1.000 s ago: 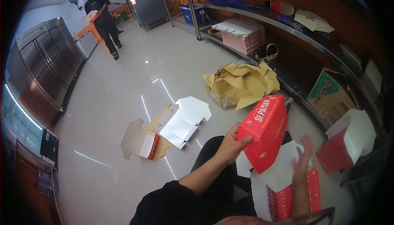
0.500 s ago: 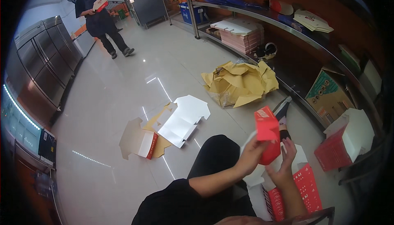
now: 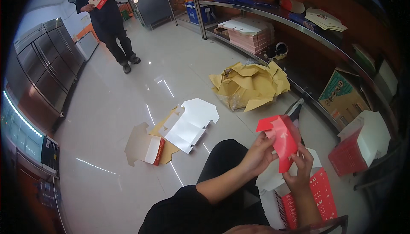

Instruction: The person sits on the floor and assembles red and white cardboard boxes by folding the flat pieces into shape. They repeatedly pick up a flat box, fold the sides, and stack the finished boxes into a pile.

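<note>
A small red folding carton, partly folded with a flap sticking out to the left, is held up in front of my right side. My left hand grips its left side, thumb on the red face. At the lower right edge, my right hand has its fingers bent against the card. Beneath my hands are a red box with white print and white card flaps, partly hidden by my right forearm.
White flat carton and grey-and-red carton lie on the floor left. Crumpled brown paper sits by the metal shelf. An open red-and-white box stands right. A person holding a carton is at the far left.
The red carton has turned and tilted, with its flap now pointing left. My right hand has come up against its lower edge. The other person has come nearer.
</note>
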Demonstrator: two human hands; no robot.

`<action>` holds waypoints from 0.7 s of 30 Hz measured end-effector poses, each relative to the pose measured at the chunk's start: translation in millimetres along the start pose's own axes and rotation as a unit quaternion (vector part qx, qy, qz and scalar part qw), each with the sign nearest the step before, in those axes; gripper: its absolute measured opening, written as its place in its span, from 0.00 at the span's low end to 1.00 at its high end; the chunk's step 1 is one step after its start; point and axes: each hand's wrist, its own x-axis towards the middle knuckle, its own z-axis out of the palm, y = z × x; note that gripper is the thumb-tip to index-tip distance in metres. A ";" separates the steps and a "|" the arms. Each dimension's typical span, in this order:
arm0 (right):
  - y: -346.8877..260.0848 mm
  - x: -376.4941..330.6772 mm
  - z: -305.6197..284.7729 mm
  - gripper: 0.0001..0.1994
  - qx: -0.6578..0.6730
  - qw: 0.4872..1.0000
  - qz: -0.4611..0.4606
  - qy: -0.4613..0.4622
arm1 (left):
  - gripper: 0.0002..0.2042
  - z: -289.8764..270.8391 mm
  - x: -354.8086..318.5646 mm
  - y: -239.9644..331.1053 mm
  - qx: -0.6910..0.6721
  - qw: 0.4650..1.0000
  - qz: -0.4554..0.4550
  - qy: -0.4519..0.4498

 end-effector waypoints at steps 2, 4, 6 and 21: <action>4.2 -2.0 -2.5 0.28 0.043 0.999 -0.004 -0.010 | 0.17 3.2 0.7 9.8 0.002 1.000 -0.007 0.000; 9.3 -5.1 -4.7 0.24 0.113 0.994 0.007 -0.002 | 0.18 5.3 1.1 16.2 0.009 1.000 -0.009 0.010; 14.1 -7.5 -5.7 0.21 0.208 0.977 0.031 0.023 | 0.18 0.9 2.2 17.0 0.032 0.999 -0.005 -0.009; 17.6 -7.8 -17.3 0.21 0.240 0.939 0.142 0.204 | 0.28 3.5 -0.6 3.7 0.143 0.987 -0.044 -0.062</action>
